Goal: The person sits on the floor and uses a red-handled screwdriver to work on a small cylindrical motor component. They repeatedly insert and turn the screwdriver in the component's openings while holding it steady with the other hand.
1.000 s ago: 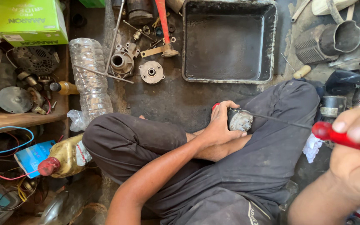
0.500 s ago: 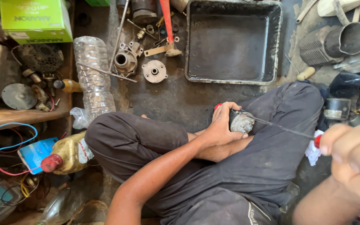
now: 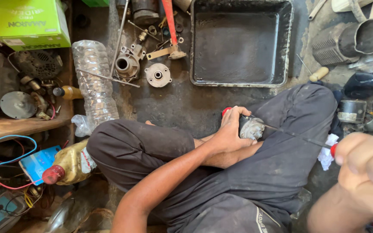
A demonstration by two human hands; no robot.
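Seated person, legs crossed on an oil-dark floor, dark trousers filling the centre of the head view. At 12 o'clock: a large black metal tray, nothing in it. At 10 o'clock: a clear plastic bottle lying on its side, with a green carton above it at 11. At 8 o'clock: a yellowish oil jug with a red cap. Left hand, just right of centre, is closed around a small grey motor-like part and steadies it on the lap; a red bit shows above the knuckles. Right hand, at 4 o'clock and blurred close to the camera, is fisted on the red handle of a long screwdriver; the thin shaft runs toward 9 o'clock and its tip meets the part. Between tray and bottle, around 11 to 12: a round cover plate and a short cylindrical housing, lying loose. Judgement: some pieces are already stripped and set aside; the held part is still assembled, and I cannot tell how far its fastener has turned.
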